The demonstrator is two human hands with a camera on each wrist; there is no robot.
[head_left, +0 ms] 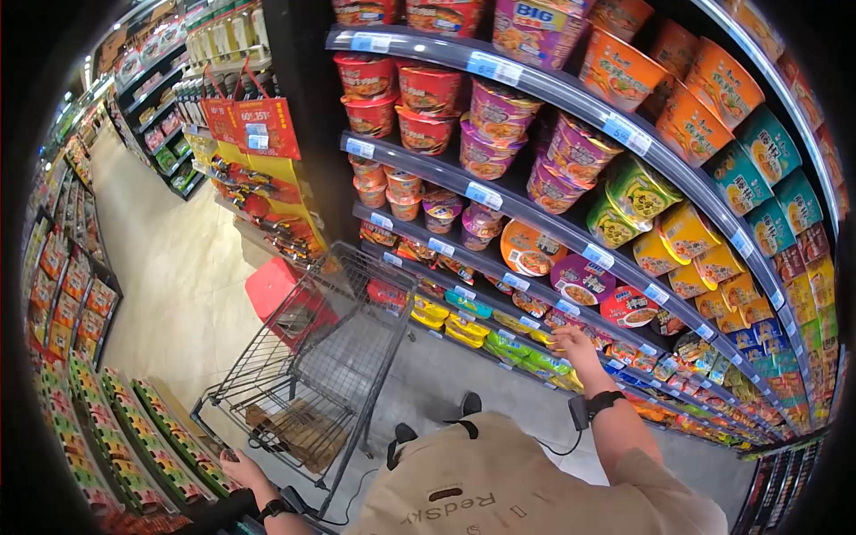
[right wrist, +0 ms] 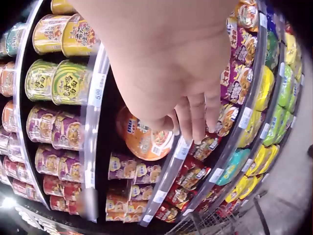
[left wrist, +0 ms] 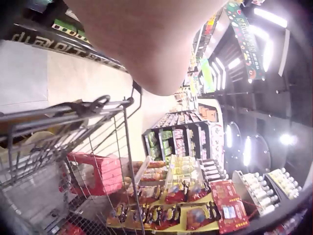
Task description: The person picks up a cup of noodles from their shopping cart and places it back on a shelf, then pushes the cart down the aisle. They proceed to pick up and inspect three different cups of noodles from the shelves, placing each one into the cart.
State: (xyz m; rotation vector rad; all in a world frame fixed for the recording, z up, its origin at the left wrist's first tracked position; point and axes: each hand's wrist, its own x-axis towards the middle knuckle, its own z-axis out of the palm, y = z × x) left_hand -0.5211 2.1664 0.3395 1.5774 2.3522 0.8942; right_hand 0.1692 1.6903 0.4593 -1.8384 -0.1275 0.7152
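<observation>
My right hand (head_left: 581, 349) reaches out to the instant-noodle shelf, with its fingers (right wrist: 197, 117) extended over a price rail (right wrist: 168, 171). In the right wrist view, they are beside an orange noodle bowl (right wrist: 146, 139), partly covering it, and nothing shows in the hand. A purple noodle bowl (head_left: 584, 278) and a red one (head_left: 629, 306) stand on the same shelf. Low at the left, my left hand (head_left: 241, 469) grips the handle of a wire shopping cart (head_left: 308, 357). In the left wrist view, its fingers are hidden behind the wrist. Brown cardboard (head_left: 299, 435) lies in the cart.
Shelves of noodle cups (head_left: 499, 116) and bagged noodles (head_left: 464, 330) curve along the right. A red box (head_left: 267, 290) stands on the floor beyond the cart, by a yellow snack display (head_left: 259, 201). Boxed goods (head_left: 134, 437) line the left; an aisle (head_left: 143, 205) runs back between.
</observation>
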